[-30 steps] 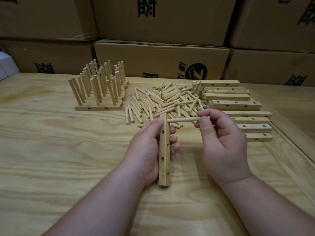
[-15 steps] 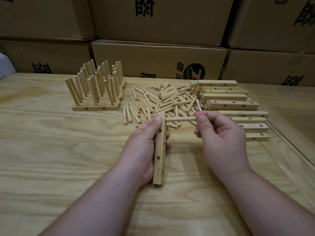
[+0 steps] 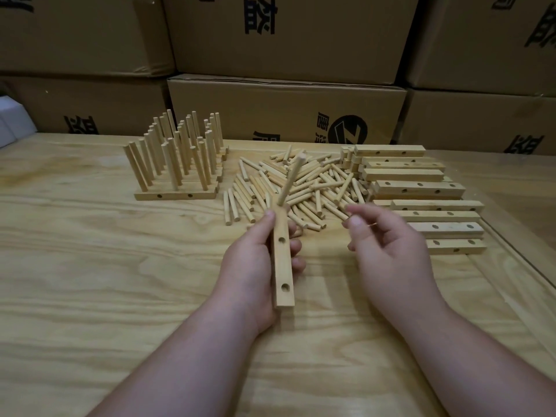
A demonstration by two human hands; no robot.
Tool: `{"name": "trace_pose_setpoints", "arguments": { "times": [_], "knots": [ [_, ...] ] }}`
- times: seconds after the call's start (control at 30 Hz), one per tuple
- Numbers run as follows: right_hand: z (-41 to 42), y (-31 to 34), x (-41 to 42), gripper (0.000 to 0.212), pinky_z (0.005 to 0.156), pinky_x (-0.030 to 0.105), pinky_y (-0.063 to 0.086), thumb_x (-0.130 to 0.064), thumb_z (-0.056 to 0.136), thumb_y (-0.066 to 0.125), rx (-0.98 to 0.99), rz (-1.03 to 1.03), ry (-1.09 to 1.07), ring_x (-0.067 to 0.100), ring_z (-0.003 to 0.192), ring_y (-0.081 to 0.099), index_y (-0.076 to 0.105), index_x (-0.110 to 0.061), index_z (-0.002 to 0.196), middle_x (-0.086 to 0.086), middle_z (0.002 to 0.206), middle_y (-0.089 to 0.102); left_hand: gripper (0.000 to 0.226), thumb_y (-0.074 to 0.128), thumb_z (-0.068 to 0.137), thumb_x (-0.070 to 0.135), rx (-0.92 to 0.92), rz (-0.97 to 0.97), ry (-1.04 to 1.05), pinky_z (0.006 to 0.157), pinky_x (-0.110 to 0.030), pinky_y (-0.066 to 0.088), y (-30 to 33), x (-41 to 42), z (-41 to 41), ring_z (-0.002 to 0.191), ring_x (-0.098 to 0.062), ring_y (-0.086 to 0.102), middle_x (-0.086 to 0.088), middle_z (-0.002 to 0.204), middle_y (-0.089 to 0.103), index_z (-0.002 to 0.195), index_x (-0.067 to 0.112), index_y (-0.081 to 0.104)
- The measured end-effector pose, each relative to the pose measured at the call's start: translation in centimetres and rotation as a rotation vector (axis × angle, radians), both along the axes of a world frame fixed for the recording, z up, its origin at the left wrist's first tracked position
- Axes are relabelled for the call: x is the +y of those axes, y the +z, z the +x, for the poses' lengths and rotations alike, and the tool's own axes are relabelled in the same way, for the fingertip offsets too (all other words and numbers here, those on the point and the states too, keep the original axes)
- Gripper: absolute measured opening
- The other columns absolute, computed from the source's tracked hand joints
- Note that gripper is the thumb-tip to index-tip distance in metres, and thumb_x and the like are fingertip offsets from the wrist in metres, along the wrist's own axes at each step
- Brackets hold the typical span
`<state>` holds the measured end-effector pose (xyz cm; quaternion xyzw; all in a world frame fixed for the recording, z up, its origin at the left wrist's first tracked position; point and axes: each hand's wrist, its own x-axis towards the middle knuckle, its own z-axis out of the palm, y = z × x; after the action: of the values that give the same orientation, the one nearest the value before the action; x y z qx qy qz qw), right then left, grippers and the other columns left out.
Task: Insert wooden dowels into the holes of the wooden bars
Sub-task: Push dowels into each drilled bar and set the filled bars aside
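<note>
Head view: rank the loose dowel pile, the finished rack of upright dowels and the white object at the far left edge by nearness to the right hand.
1. Loose dowel pile, just ahead of the right hand.
2. Finished rack, far left of it.
3. White object, at the left edge.

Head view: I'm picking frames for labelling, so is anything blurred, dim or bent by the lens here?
Head view: the right hand is motion-smeared at its fingers; the bar in the left hand stays sharp; the light is dim and even; the wide lens bows the table edge and the cartons.
</note>
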<state>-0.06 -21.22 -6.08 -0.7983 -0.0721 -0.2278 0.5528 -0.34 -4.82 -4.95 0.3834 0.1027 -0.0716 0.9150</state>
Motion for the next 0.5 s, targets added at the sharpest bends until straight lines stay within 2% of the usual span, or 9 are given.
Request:
{"name": "trace_pose_setpoints", "arguments": {
  "times": [0.07,0.1,0.17,0.23,0.33,0.5],
  "knots": [
    [0.2,-0.2,0.1,0.027,0.085,0.008,0.043,-0.025,0.096,0.062,0.059,-0.297,0.039,-0.005,0.099,0.056,0.066,-0.039,0.119,-0.025,0.117,0.056,0.026,0.052,0.103,0.036,0.018,-0.106,0.019,0.043,-0.022,0.037,0.2,0.2,0.1,0.055,-0.012,0.046,-0.001,0.075,0.056,0.109,0.015,0.068],
    [0.3,-0.2,0.2,0.034,0.096,0.012,0.04,-0.029,0.095,0.062,0.098,-0.431,0.086,-0.006,0.11,0.05,0.062,-0.038,0.128,-0.026,0.128,0.05,0.026,0.051,0.103,0.036,0.027,-0.134,0.024,0.042,-0.022,0.036,0.3,0.3,0.1,0.055,-0.012,0.046,-0.001,0.074,0.054,0.109,0.017,0.067],
    [0.3,-0.4,0.4,0.052,0.116,0.03,0.025,-0.043,0.094,0.056,0.153,-0.699,0.147,0.004,0.139,0.029,0.045,-0.042,0.146,-0.026,0.15,0.032,0.025,0.049,0.103,0.037,0.036,-0.161,0.026,0.041,-0.022,0.035,0.4,0.4,0.1,0.055,-0.012,0.045,0.0,0.073,0.053,0.11,0.019,0.066],
    [0.4,-0.6,0.7,0.065,0.119,0.042,0.011,-0.057,0.093,0.043,0.188,-0.875,0.149,0.004,0.15,0.003,0.023,-0.045,0.154,-0.027,0.162,0.011,0.024,0.049,0.103,0.037,0.043,-0.176,0.022,0.041,-0.021,0.035,0.5,0.4,0.1,0.055,-0.012,0.044,0.0,0.072,0.052,0.11,0.019,0.065],
    [0.9,-0.9,1.3,0.069,0.118,0.039,0.005,-0.065,0.096,0.026,0.226,-0.942,0.164,-0.003,0.149,-0.015,0.007,-0.04,0.158,-0.024,0.165,-0.002,0.024,0.05,0.103,0.037,0.041,-0.179,0.012,0.042,-0.022,0.035,0.5,0.2,-0.1,0.053,-0.011,0.044,0.0,0.07,0.053,0.11,0.019,0.064],
    [1.4,-1.1,1.8,0.086,0.121,0.039,0.005,-0.073,0.083,0.008,0.289,-0.973,0.113,0.0,0.151,-0.011,0.002,-0.033,0.159,-0.018,0.166,-0.003,0.027,0.049,0.104,0.035,0.033,-0.152,0.029,0.045,-0.023,0.036,0.3,-0.1,0.0,0.053,-0.011,0.045,0.0,0.07,0.052,0.117,0.018,0.066]
  ]
}}
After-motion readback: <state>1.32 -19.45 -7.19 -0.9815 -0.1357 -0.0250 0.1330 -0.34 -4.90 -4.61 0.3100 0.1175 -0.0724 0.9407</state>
